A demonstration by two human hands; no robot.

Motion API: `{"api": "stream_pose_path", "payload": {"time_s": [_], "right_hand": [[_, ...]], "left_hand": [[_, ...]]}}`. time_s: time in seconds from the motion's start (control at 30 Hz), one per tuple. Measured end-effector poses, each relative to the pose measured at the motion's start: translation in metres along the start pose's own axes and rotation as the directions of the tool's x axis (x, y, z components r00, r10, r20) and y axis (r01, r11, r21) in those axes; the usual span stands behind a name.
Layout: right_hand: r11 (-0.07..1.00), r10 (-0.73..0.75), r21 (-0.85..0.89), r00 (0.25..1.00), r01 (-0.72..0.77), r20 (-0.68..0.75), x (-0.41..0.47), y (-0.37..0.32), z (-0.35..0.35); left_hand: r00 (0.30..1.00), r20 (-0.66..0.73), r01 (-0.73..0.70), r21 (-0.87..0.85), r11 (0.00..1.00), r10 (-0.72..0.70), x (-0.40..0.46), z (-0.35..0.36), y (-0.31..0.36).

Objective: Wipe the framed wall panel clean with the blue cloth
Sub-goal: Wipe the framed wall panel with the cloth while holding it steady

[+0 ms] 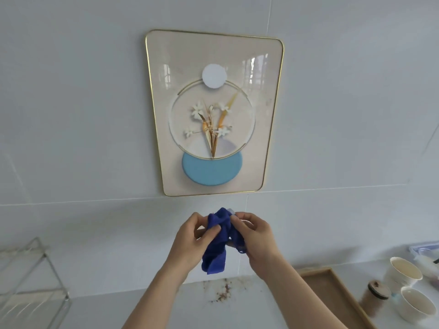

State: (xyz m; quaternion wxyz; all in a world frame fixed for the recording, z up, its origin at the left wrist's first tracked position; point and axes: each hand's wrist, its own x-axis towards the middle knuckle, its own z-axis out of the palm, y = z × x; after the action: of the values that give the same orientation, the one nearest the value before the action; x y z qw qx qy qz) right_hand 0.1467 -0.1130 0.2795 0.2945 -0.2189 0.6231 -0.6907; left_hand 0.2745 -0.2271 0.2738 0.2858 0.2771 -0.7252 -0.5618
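Left hand (190, 236) and right hand (255, 236) both grasp the bunched blue cloth (217, 243) below the gold-framed wall panel (213, 112), clear of it.

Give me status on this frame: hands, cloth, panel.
Left hand and right hand both gripping bunched blue cloth. Cloth below framed wall panel, no contact. Nothing between them.

The framed wall panel (259, 67) hangs flat on the pale tiled wall: a gold-edged, round-cornered rectangle with white flowers inside a ring (a light blue disc sits beneath). Just below it, the dark blue cloth (215, 252) hangs bunched and crumpled.
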Motion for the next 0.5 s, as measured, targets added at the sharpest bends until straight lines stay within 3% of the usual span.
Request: {"api": "stream_pose_path", "payload": {"time_s": [0.23,0.3,0.37,0.43,0.5], "right_hand": [[0.997,-0.068,0.042,0.986,0.063,0.151,-0.023,-0.036,0.031],[0.995,0.015,0.100,0.991,-0.028,0.131,-0.022,-0.037,0.038],[0.952,0.208,0.192,0.963,-0.239,0.171,-0.016,-0.033,0.044],[0.856,0.305,0.339,0.911,-0.390,0.278,-0.010,-0.032,0.047],[0.766,0.237,0.488,0.889,-0.419,0.392,-0.005,-0.033,0.042]], "left_hand": [[0.976,-0.216,-0.060,-0.277,0.959,-0.001,-0.002,-0.014,0.033],[0.975,-0.224,-0.082,-0.378,0.922,-0.005,0.000,-0.011,0.042],[0.973,-0.230,-0.134,-0.439,0.889,0.033,0.002,-0.006,0.051],[0.963,-0.243,-0.203,-0.372,0.906,0.116,0.007,0.000,0.056],[0.940,-0.248,-0.284,-0.175,0.943,0.237,0.011,0.006,0.053]]}}
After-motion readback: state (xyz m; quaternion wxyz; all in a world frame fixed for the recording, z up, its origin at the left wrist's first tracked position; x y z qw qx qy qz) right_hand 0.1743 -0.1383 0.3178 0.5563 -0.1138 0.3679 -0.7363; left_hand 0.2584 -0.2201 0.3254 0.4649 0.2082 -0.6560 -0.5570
